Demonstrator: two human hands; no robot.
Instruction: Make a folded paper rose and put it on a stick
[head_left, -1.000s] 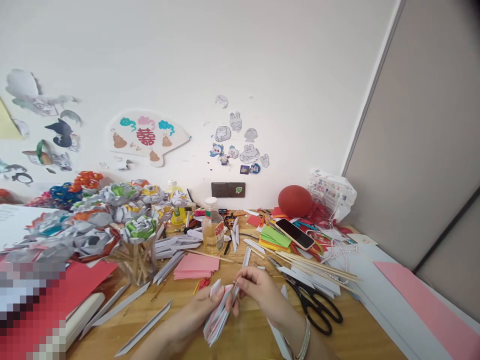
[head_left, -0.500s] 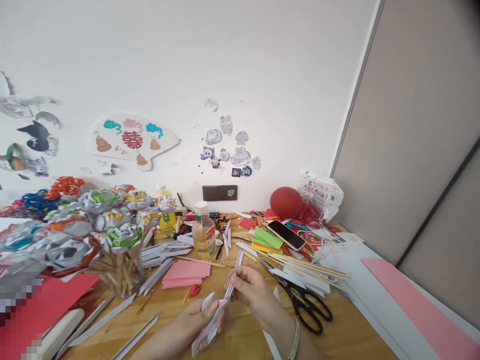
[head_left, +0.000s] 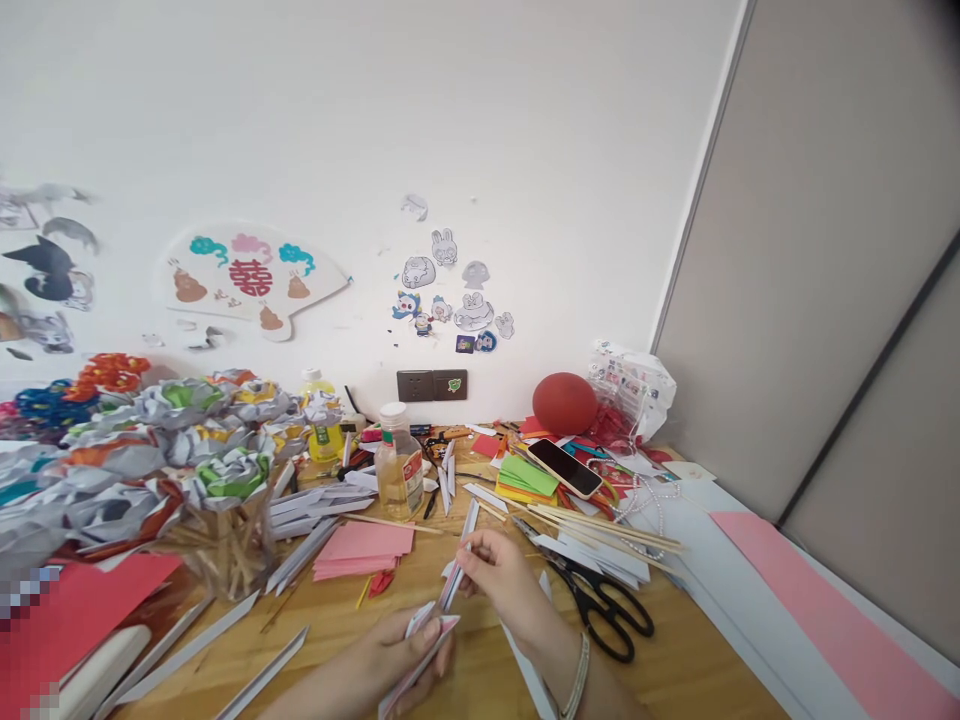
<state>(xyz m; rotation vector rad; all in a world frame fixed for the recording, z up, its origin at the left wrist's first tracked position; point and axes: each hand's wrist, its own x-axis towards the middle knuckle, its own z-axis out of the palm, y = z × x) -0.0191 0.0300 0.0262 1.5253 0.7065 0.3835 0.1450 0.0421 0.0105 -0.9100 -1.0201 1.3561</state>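
Note:
My left hand [head_left: 409,650] is closed round a folded paper piece [head_left: 421,668], white with pink inside, its lower end slanting toward me. My right hand [head_left: 491,570] pinches a narrow folded paper strip [head_left: 453,585] between thumb and fingers, just above the left hand. The strip's lower end meets or lies close to the held piece; fingers hide whether they join. Beyond both hands lies a stack of pink paper squares [head_left: 364,550]. Black-handled scissors [head_left: 611,610] rest to the right of my right wrist, beside white folded strips [head_left: 592,556].
Paper flowers [head_left: 232,470] stand in a clear container at left. A bottle of amber liquid [head_left: 399,475] is behind the pink stack. A phone [head_left: 564,468] lies on coloured paper, near wooden sticks [head_left: 600,525] and a red balloon [head_left: 565,403]. A wall closes the back.
My right hand has shifted slightly up from my left, with more of the strip showing between them. The whole view has moved a little, so things appear farther left.

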